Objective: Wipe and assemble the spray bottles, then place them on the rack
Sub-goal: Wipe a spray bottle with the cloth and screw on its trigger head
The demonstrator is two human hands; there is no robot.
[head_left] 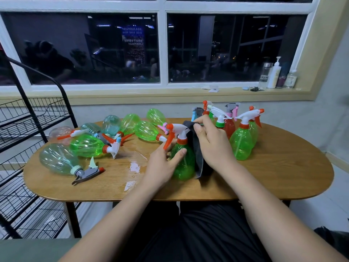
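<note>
Left hand [162, 165] grips one upright green bottle [184, 167] mid-table [283, 176]. Right hand [211, 142] pinches one dark cloth [197, 148] against it. Eight bottles [86, 146] lie leftward. The standing cluster [241, 146] on the right overlaps too much to count.

Oval wooden table [273, 167], wet in 2 pale patches [134, 167] near the middle. Behind it, a white-framed window [94, 48] with 2 dark panes above a yellowish sill [151, 93]. At the sill's right end, 4 containers close together: clear bottle with metal cap [265, 74], white pump bottle [274, 74], dark jar [281, 81], small clear bottle [291, 78]. Left of those, a small black clump [255, 89], a pale blue case [245, 88] and a white card [213, 89].
</note>
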